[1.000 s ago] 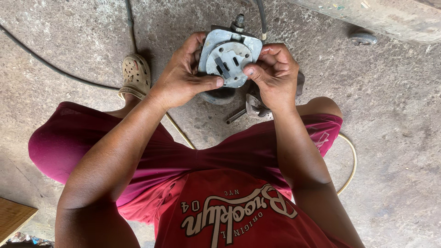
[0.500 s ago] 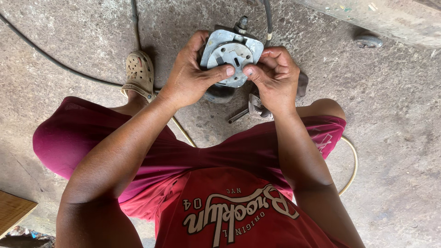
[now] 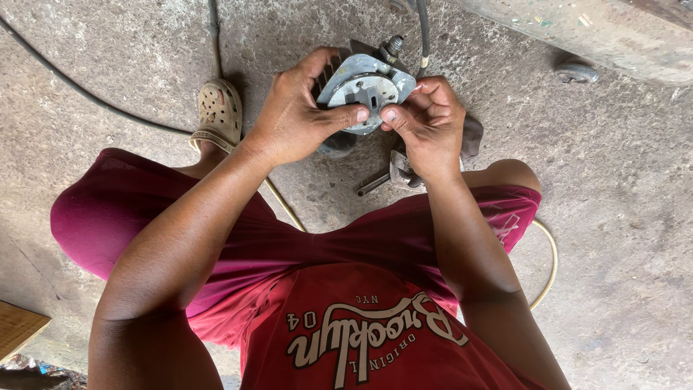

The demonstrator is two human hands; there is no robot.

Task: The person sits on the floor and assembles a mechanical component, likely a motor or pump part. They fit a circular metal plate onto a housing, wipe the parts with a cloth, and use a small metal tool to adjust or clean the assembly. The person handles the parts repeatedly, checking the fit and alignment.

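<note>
Thumbs now meeting on grey metal housing (image 3: 367,85), left hand (image 3: 297,119), right hand (image 3: 427,124) gripping it.

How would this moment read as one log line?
left hand: holds grey metal part | right hand: pinches its lower edge | under it: concrete floor, tool

Metal housing part (image 3: 366,90): grey cast piece, rounded-square outline with blunt corners, dull and grimy. Face turned up toward the camera, showing a raised circular centre with several dark slots and small holes. A threaded stud with a nut projects from its far edge. Tilted slightly, held above the concrete floor, gripped at both sides with thumbs pressed on the near rim. Dark finned body partly visible behind its left edge.
</note>
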